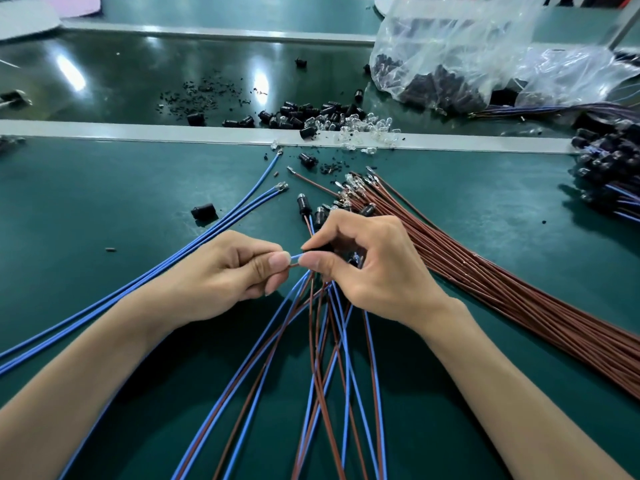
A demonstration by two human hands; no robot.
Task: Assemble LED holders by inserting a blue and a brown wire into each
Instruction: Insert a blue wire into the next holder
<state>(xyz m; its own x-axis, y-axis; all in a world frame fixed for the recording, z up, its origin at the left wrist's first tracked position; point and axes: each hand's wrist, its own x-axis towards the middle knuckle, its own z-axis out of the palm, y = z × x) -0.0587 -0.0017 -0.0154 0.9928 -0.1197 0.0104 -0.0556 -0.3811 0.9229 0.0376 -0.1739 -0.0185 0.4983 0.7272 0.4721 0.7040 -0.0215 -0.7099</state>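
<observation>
At the centre of the frame, the right hand's (pixel 374 268) fingers pinch a black LED holder (pixel 320 247). The left hand's (pixel 221 271) fingers clamp a blue wire (pixel 295 258) and a brown wire (pixel 293 267) just beside it. A brown wire bundle (pixel 485 271) lies to the right on the green worktop (pixel 104 202).

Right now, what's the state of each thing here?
Left hand, pinching a blue and brown wire pair.
Right hand, gripping a black holder.
Black holder, held, mostly hidden by fingers.
Brown wire bundle, lying loose, unheld.
Plastic bag, slumped, partly full.
</observation>
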